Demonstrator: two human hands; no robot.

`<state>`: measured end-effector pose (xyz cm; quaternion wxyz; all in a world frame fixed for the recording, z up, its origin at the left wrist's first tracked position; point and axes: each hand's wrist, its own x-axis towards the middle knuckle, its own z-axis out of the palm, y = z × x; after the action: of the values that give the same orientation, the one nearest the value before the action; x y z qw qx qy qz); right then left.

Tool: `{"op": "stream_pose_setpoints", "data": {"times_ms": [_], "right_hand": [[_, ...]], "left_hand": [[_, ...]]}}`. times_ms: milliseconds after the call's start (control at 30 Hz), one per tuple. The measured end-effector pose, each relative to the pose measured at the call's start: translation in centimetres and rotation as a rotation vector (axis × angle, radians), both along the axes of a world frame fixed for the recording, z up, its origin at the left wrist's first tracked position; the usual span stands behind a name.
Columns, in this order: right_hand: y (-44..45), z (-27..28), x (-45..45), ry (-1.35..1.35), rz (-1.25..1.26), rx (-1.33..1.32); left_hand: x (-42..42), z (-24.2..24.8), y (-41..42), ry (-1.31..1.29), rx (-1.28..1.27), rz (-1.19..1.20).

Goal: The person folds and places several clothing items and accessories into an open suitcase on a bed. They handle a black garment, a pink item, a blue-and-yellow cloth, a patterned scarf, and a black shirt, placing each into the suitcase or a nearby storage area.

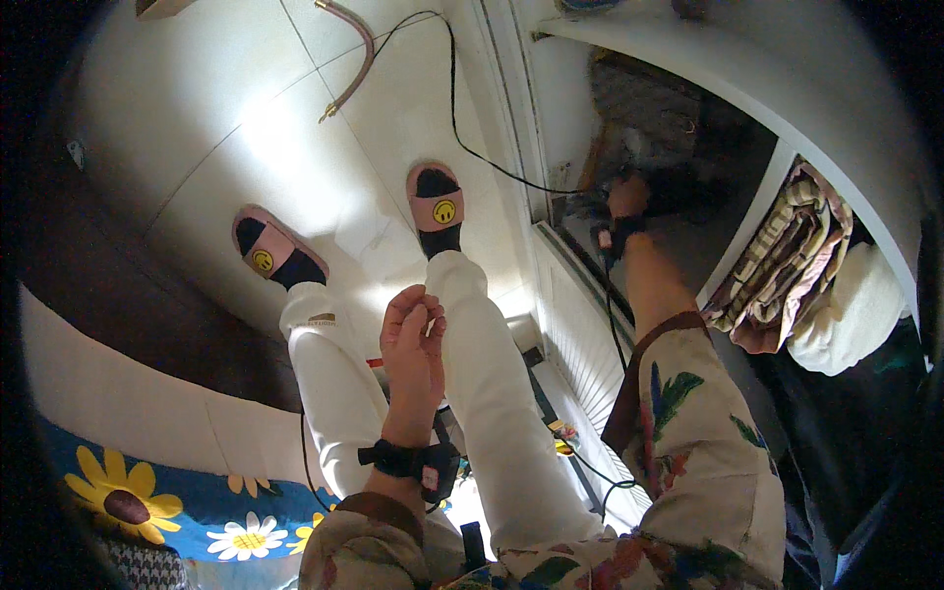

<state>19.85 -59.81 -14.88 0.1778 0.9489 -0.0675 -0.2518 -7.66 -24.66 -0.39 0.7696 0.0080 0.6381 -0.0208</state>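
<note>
My left hand point(414, 332) hovers above my white trousers point(487, 413), between the knees. Its fingers are curled together and nothing shows between them. My right hand point(628, 198) reaches into a dark open cabinet compartment point(664, 125). It is dim there, so I cannot tell whether the fingers hold anything. Near the right hand a thin black cable point(487, 158) runs out of the compartment and loops over the tiled floor. A pinkish hose with brass-coloured end fittings point(366, 63) lies on the floor beyond my feet. Each wrist wears a black strapped device.
Folded striped fabric point(785, 258) and a white cloth bundle point(848, 317) sit in the neighbouring compartment. A white sliding-door track point(509, 96) edges the cabinet. My feet wear pink slippers point(435, 210) on pale tiles. Flower-patterned fabric point(192, 516) lies at lower left.
</note>
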Motion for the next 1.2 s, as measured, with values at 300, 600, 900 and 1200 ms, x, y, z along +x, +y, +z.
{"op": "stream_pose_setpoints", "data": {"times_ms": [300,600,900,1200], "right_hand": [[-0.7,1.4,-5.6,0.332,0.118,-0.06],[4.4,2.7,-4.1,0.236,-1.025,1.06],[0.3,1.5,-2.2,-0.14,-0.082,0.473],[0.9,2.5,-3.8,0.01,0.541,-0.161]], "left_hand": [[0.5,0.5,0.8,-0.012,0.024,-0.033],[0.0,0.4,0.7,-0.035,0.026,-0.025],[-0.4,0.1,0.2,-0.041,0.04,-0.048],[-0.2,0.4,0.5,-0.076,0.048,-0.041]]}}
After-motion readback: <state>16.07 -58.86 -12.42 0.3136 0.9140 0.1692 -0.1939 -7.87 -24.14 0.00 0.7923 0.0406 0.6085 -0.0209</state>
